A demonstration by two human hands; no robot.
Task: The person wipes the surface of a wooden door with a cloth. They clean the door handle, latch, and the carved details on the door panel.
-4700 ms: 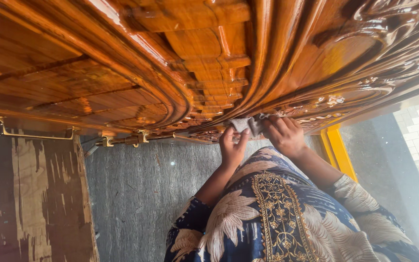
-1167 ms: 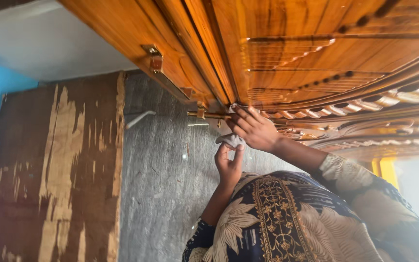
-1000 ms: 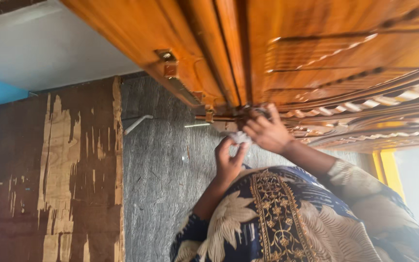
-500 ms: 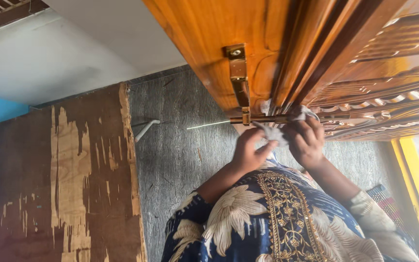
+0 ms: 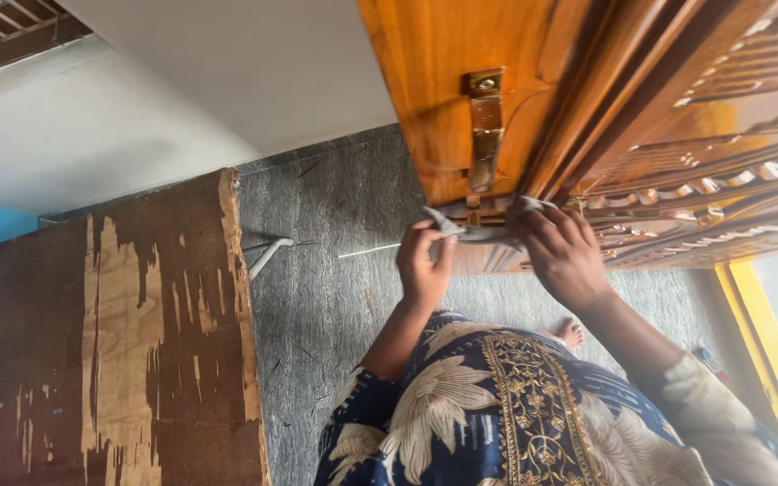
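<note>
Both hands grip a grey cloth [image 5: 472, 232] stretched just below the brass latch [image 5: 484, 130] of a carved wooden door [image 5: 641, 99]: left hand [image 5: 423, 268] pinching one end, right hand [image 5: 565, 256] clasping the other.

The carved door [image 5: 659, 99] is glowing a glossy orange-brown, its grain running in darker streaks, and the ridged mouldings toward its right edge are catching pale highlights. The latch plate [image 5: 484, 126] on it is shining brass-gold. The cloth [image 5: 474, 229] stretched between the left hand [image 5: 423, 270] and the right hand [image 5: 565, 256] is showing a dull grey-white. The dress [image 5: 497, 414] is showing navy blue with large cream flowers and a gold embroidered strip down its middle. The floor [image 5: 335, 306] is looking mottled dark grey. The plywood board [image 5: 101, 351] is peeling in dark brown over tan patches. The frame [image 5: 767, 342] at the right is looking bright yellow
</note>
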